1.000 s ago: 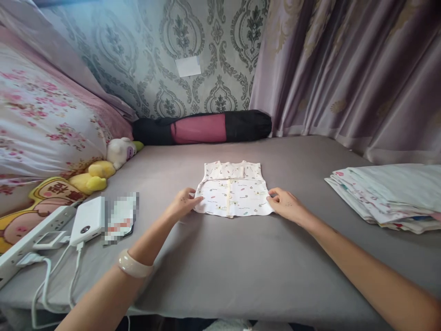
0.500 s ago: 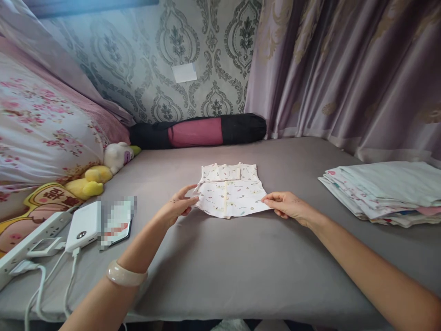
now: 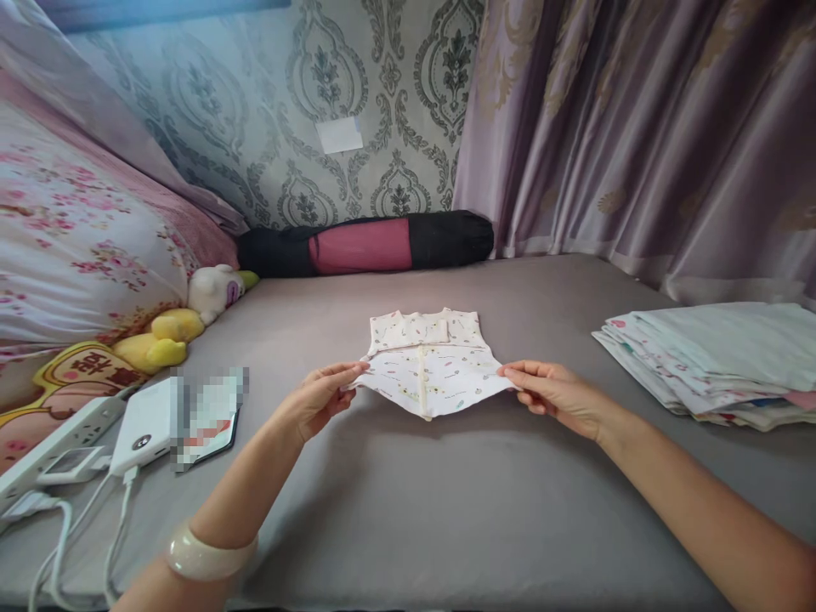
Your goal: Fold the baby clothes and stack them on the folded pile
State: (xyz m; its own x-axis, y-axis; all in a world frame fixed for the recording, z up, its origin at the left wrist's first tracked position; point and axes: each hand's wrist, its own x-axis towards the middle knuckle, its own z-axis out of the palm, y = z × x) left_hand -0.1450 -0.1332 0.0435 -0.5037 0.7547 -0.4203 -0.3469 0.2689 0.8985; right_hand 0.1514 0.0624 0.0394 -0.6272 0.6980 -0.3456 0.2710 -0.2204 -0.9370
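A small white baby shirt (image 3: 446,378) with a fine coloured print lies partly on the grey bed sheet, its top part folded flat and a pale yellow strip running down its middle. My left hand (image 3: 324,396) pinches the near left corner of the hem between thumb and fingers. At the near right corner, my right hand (image 3: 556,395) has the same kind of pinch. Between the two hands the near edge is raised off the sheet and sags in the middle. A pale bangle (image 3: 209,554) circles my left wrist.
To the right is a stack of folded clothes (image 3: 714,361). On the left are a phone (image 3: 213,416), a white power bank (image 3: 148,425), a power strip (image 3: 64,446) with cables, and plush toys (image 3: 153,344). A black and pink rolled bag (image 3: 366,244) lies by the wall.
Both hands have lifted the hem's near edge and drawn it slightly toward me. The shirt's lower part is now raised and sagging, where it lay flatter before.
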